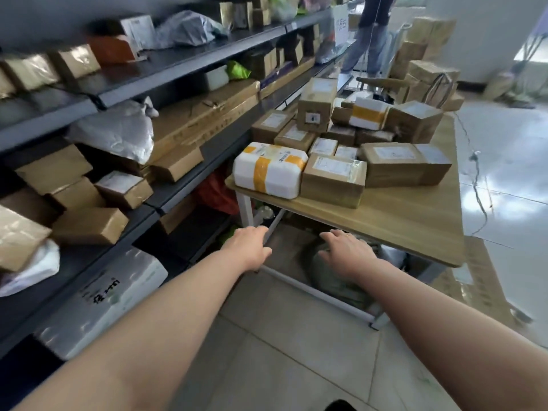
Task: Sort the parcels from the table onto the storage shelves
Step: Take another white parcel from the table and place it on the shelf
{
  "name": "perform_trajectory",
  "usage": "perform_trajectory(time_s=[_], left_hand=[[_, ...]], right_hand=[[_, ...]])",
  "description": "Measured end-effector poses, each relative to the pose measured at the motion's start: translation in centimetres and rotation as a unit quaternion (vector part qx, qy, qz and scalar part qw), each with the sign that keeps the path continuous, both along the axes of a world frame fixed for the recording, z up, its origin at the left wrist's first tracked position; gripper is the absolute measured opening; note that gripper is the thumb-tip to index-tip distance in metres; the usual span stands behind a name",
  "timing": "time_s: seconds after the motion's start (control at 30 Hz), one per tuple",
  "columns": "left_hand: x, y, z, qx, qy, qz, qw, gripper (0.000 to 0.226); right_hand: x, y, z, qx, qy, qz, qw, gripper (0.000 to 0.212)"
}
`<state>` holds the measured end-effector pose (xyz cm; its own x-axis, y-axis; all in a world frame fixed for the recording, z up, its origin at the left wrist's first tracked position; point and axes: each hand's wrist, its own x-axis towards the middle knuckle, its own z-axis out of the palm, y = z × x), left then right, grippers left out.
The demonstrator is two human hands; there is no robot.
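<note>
Both your bare arms reach forward with the palms turned down. Your left hand (249,247) holds nothing; its fingers lie loosely forward, slightly bent. Your right hand (347,253) is also empty, its fingers relaxed and a little spread. The two hands are apart from each other. Neither touches a parcel or the table (400,215), whose near edge lies just beyond your fingertips.

Straight ahead of your left hand, at the table's near corner, sits a white foam parcel (269,169) banded with orange tape. Touching its right side, ahead of the gap between your hands, is a brown carton (333,179) with a white label on top. Beyond your right hand lies a wider brown carton (391,163). Behind these, smaller cartons are packed close together. Among them a tall carton (317,103) stands upright, and a second white parcel (369,112) with orange tape lies farther back.

Out to the left of your left arm run the storage shelves (184,185), dark boards loaded with cartons. A grey plastic bag (118,132) and a long flat carton (201,120) lie on the middle level. A white wrapped pack (100,301) with black writing sits low beside your left forearm. Far beyond the table a person (370,34) stands; only legs and part of the torso show.
</note>
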<state>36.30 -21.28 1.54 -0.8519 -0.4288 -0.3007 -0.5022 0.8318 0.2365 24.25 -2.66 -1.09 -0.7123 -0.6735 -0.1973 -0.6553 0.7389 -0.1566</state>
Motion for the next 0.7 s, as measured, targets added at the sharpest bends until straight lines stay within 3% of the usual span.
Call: perform_trajectory(time_s=[0.3, 0.7], left_hand=[[-5.6, -7.8, -2.3, 0.014, 0.000, 0.044, 0.999, 0.056], [-22.2, -15.3, -4.7, 0.095, 0.013, 0.151, 0.984, 0.067]], right_hand=[[-8.2, -8.6, -1.1, -0.007, 0.014, 0.025, 1.000, 0.048], [-26.7, -20.0, -1.6, -0.037, 0.006, 0.078, 0.996, 0.051]])
